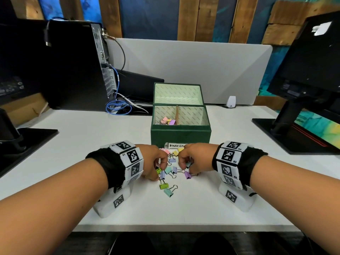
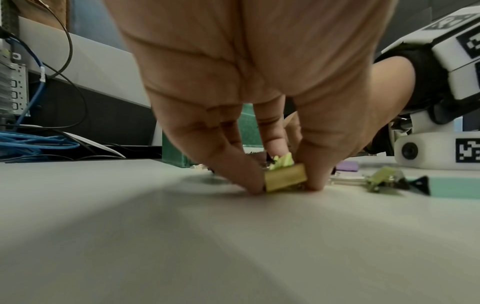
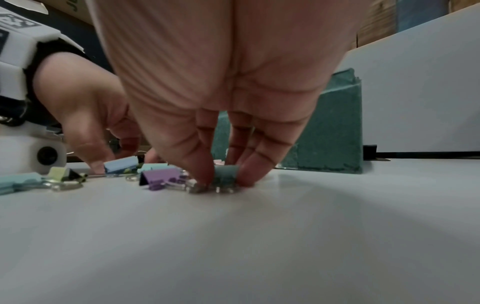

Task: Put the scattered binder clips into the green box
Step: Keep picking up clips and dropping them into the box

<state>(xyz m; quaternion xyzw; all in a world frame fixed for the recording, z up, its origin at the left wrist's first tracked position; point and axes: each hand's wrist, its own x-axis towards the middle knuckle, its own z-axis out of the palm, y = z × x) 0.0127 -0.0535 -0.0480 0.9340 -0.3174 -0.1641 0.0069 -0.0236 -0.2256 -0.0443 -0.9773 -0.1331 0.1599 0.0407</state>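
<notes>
A black computer tower (image 1: 73, 65) stands at the far left of the smooth white table (image 1: 92, 129), with a loose coil of blue cable (image 1: 118, 106) beside its base. Nearer, the left hand (image 1: 152, 161) reaches down with fingers curled, thumb and forefinger pinching a yellow-green clip (image 2: 284, 180) that rests on the tabletop; its folded metal body looks boxy and matte. To its right lie the scattered binder clips (image 1: 170, 173), small pastel wedges in lilac, teal, blue, pink and yellow with thin wire loop handles, a green clip (image 1: 163, 185) and a teal clip (image 1: 169, 192) lying nearest. Just beyond them stands the green box (image 1: 180, 135), square and cloth-textured, its hinged lid upright and its pale patterned lining showing. A thin divider splits it; the left compartment holds a few pink, yellow and purple clips (image 1: 167, 121). A handwritten label (image 1: 176, 145) lies at its front. The right hand (image 1: 195, 157), fingers curled, clamps a grey-blue clip (image 3: 226, 174) against the table, a purple clip (image 3: 159, 175) just left of it. A black monitor (image 1: 312, 70) stands far right.
</notes>
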